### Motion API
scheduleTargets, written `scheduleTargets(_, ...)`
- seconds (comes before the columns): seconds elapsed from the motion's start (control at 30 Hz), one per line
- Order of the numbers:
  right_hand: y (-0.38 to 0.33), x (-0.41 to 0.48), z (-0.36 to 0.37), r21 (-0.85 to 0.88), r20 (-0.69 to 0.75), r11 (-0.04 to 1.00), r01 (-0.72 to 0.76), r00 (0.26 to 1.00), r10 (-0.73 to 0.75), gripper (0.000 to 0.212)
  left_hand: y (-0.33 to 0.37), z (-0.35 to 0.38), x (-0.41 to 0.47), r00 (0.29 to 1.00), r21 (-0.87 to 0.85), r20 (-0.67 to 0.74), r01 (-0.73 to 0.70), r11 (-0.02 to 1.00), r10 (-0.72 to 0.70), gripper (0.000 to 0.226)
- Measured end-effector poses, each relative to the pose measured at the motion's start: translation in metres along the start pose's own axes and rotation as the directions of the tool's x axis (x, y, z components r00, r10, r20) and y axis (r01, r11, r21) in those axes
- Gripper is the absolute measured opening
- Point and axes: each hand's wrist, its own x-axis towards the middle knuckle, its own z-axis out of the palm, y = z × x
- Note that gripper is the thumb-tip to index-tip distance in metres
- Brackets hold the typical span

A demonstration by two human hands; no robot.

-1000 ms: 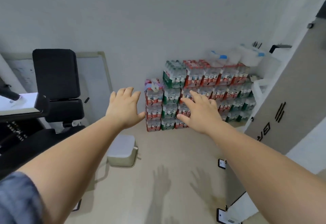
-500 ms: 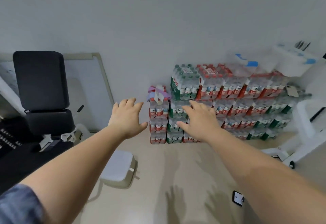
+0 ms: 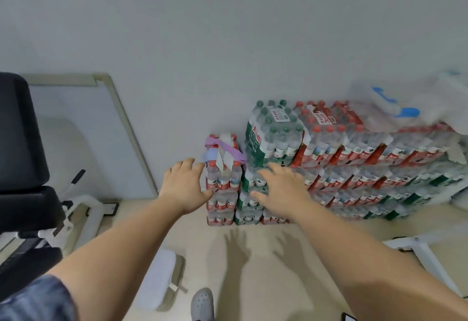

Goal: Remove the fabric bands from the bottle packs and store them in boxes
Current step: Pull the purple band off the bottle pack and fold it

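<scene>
Left hand (image 3: 183,186), right hand (image 3: 281,194) spread, empty, outstretched | limp lilac-grey fabric bands (image 3: 222,148) draped over glossy shrink-wrapped bottle pack (image 3: 224,181)

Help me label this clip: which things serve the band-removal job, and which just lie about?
Job: fabric bands; bottle pack under them; left hand; right hand.
Lying about: black padded seat; whiteboard; white frame.

Even light, soft blur, warped edges

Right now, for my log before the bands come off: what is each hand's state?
Left hand: open, fingers spread, holding nothing.
Right hand: open, fingers spread, holding nothing.
</scene>
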Motion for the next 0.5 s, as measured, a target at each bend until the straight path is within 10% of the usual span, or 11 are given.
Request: scheduleTargets(0.5, 0.027, 0.233, 0.036, 0.235, 0.229, 0.969, -0.073, 0.973, 0.018, 0.069, -0.019, 0.046, 0.229, 0.977, -0.076, 0.211, -0.027, 0.997, 0.042, 0.072)
